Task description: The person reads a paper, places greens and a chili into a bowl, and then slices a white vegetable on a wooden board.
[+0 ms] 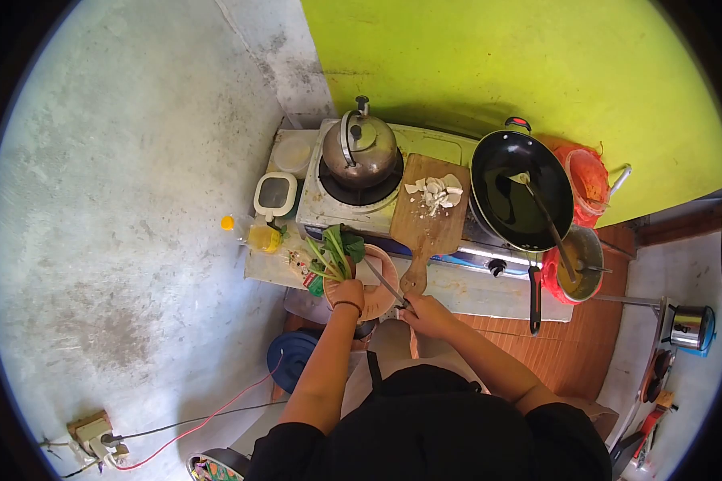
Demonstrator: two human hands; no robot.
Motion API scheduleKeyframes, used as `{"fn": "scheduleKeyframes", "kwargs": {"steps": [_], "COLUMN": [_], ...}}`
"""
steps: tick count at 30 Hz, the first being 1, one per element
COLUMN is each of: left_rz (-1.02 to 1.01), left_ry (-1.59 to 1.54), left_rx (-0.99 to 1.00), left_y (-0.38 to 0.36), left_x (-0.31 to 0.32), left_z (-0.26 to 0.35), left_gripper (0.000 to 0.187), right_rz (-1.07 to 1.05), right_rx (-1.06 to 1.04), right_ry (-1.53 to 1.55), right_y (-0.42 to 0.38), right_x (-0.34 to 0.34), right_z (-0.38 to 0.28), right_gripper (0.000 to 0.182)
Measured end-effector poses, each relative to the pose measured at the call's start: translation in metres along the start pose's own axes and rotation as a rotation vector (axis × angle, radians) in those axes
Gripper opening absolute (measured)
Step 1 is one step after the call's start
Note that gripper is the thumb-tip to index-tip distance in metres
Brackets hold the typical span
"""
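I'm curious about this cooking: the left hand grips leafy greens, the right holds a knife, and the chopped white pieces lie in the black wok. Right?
No: the chopped white pieces lie on the wooden cutting board, not in the black wok, as the head view shows. The left hand grips leafy greens, the right hand a knife.

Fairly bright, diffuse light puts glints on the kettle [371, 163] and soft shadows on the far green wall [505, 52], while fisheye distortion curves the blackened edges.
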State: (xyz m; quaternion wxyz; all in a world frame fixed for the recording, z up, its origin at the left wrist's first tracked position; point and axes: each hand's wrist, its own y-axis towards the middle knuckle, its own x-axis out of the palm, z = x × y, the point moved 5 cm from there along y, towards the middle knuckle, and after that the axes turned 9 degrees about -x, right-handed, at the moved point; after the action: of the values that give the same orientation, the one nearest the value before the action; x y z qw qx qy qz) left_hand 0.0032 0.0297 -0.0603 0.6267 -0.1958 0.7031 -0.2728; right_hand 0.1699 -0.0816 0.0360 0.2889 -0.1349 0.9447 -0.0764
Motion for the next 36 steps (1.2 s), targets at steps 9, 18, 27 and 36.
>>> {"fn": "scheduleKeyframes", "kwargs": {"steps": [9, 18, 27, 36], "left_rz": [0.101, 0.11, 0.474, 0.5], "left_ry": [-0.069, -0.817, -0.761, -0.645], "left_rx": [-0.123, 0.289, 0.576, 0.616], "left_y": [0.046, -0.051, -0.021, -0.006], "left_x": [0.056, -0.036, -0.082, -0.095], "left_z": [-0.001, 0.011, 0.114, 0.145], "left_gripper": [0.033, 0.037, 0.035, 0.026], "right_rz": [0.064, 0.099, 0.204, 0.213], "right_rx": [0.06, 0.159, 0.222, 0.317], "right_ry": [0.074, 0.102, -0.073, -0.265], "right_y": [-0.027, -0.041, -0.044, -0.032], "right_x": [0.001, -0.025, -0.056, -0.071], "right_z": [0.007, 0.012, 0.023, 0.027], "right_gripper": [0.029, 0.036, 0.063, 0.061]}}
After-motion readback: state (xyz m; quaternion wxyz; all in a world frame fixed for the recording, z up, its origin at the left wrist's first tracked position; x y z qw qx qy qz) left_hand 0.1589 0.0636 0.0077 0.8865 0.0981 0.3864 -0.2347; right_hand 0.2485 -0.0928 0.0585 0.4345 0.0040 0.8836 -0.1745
